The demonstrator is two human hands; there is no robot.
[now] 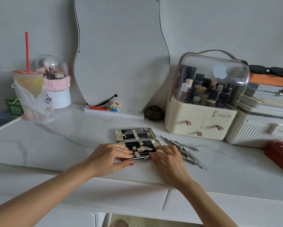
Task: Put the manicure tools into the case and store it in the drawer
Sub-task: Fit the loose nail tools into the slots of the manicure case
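Pressing both hands on the open black-lined, silver-framed manicure case (137,145) on the white marble tabletop (55,145), the left hand (108,157) steadies it with flat, relaxed fingers while the right hand (167,158) seats a slim steel tool under its strap. Loose steel manicure tools (185,150) wait just beside it; each is best slid in flat, one at a time.

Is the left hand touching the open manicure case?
Touching. The head view shows the left hand's fingertips lying on the near half of the manicure case.

Worktop (59,141): glossy white marble-look, grey-veined. Case (136,140): shiny metal rim, black matt lining, woven-look straps. Loose tools (183,149): polished metal. Organiser (201,122) at back edge: cream plastic, clear glossy dome.
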